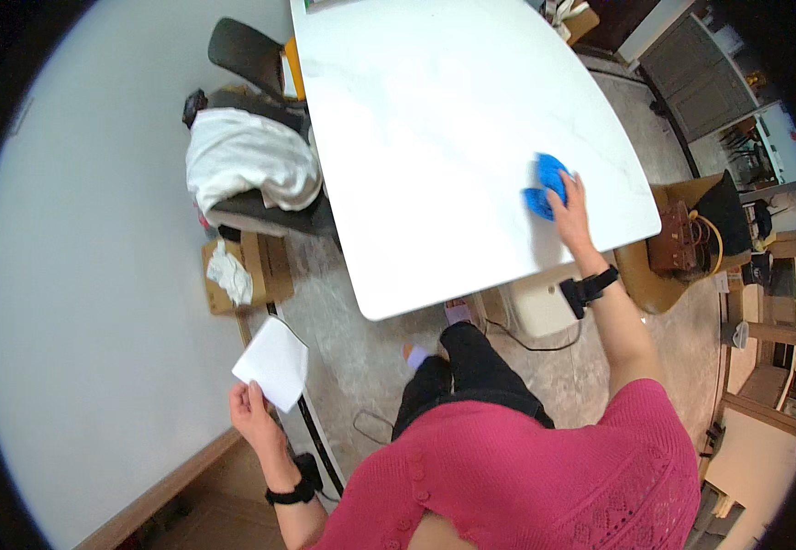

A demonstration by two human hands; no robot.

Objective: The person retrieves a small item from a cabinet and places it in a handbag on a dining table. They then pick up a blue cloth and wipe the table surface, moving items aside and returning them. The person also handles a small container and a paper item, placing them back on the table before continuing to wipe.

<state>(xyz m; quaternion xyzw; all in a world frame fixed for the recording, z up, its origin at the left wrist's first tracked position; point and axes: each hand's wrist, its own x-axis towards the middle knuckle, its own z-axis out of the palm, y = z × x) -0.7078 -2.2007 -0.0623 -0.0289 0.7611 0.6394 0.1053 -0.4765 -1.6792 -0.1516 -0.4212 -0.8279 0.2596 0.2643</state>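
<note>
My right hand (571, 214) holds a crumpled blue cloth (548, 187) against the top of a white marble-look table (439, 151), near its right front part. Away from the table at the lower left, my left hand (252, 408) pinches a white sheet, perhaps paper (275, 363), by its lower edge between thumb and fingers. The sheet hangs over the floor in front of the wall. Each of my wrists bears a black strap with a small device.
Left of the table, a chair carries a white cloth (250, 158); below it stands a cardboard box (271, 271) with crumpled white tissue (230, 273). A cream-coloured bin or case (542, 302) is beneath the table edge. At right, a tan chair (642, 282) holds a brown handbag (673, 240). A cable lies on the floor.
</note>
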